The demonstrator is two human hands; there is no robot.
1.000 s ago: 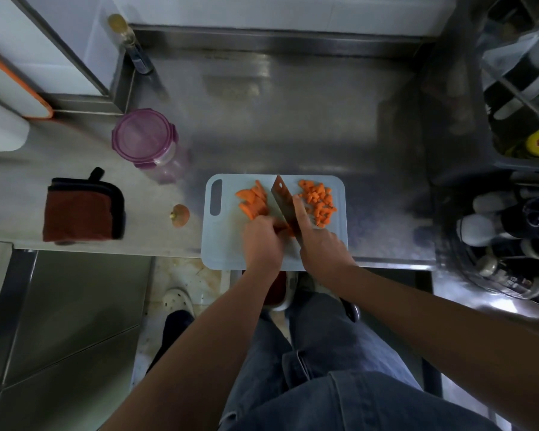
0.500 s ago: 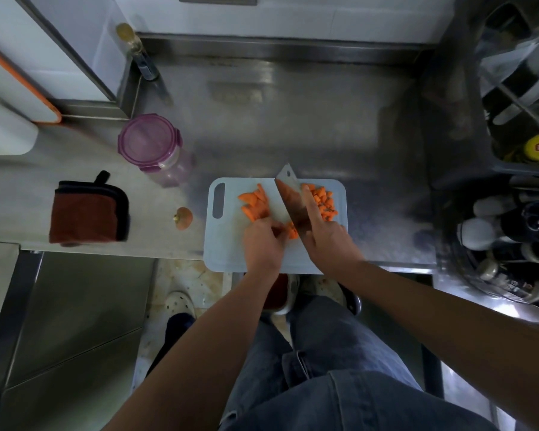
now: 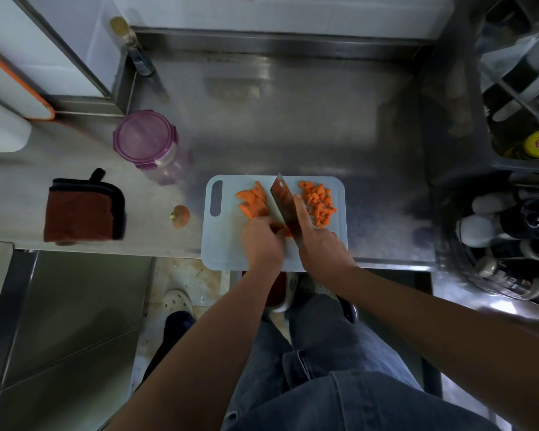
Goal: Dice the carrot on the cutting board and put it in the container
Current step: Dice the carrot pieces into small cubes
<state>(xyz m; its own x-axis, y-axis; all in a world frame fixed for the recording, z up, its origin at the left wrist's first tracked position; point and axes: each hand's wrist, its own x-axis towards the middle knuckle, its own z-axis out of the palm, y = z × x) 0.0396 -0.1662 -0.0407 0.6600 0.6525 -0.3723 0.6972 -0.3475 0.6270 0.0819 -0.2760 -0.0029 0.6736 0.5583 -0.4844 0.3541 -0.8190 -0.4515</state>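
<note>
Both hands sit at the near edge of the cutting board (image 3: 221,244), almost touching each other. Left hand (image 3: 262,241): fingers curled down, pinning a carrot piece (image 3: 288,233) to the board; only a sliver of orange shows between the two hands. Right hand (image 3: 321,247): wrapped round the knife (image 3: 283,200) handle, index finger stretched along the side of the blade. The blade runs away from the hands, tilted slightly left, edge down beside the left fingers. Just beyond the left hand and left of the blade are the uncut carrot slices (image 3: 252,200). Just beyond the right hand and right of the blade is the diced carrot (image 3: 319,203) in a loose pile. A carrot end (image 3: 180,216) lies on the bench (image 3: 293,126), off the board and left of the left hand. The container (image 3: 144,141), purple lid on, stands far left beyond it, well apart from both hands.
</note>
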